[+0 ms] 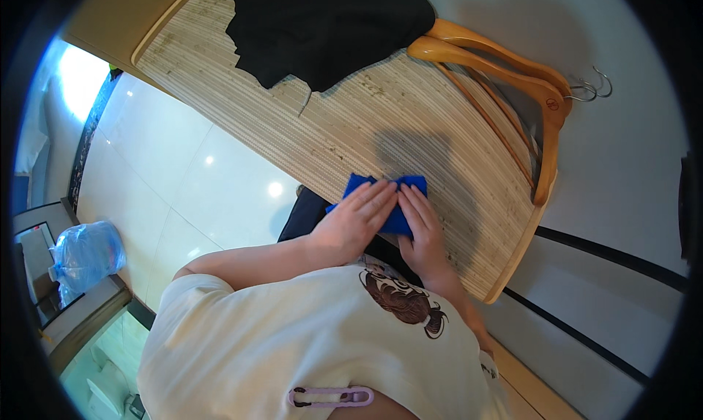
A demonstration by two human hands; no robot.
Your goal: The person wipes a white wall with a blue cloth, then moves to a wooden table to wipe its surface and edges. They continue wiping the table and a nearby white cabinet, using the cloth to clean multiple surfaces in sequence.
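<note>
A folded blue cloth (396, 222) lies under both hands by the near edge of the table, which has a striped woven cover (351, 134). My left hand (351, 217) rests over the cloth's left part, fingers extended and close together. On its right part lies my right hand (420, 217), its fingers pointing toward those of the left. The fingertips of both hands nearly meet at the middle of the cloth. Whether either hand pinches the fabric is hidden.
Black fabric (329, 30) with a wavy edge covers part of the table's far side. Wooden clothes hangers (511, 74) with metal hooks lie at the right, against the wall. A large plastic-wrapped water bottle (90, 255) stands at the left, beyond the tiled floor (181, 173).
</note>
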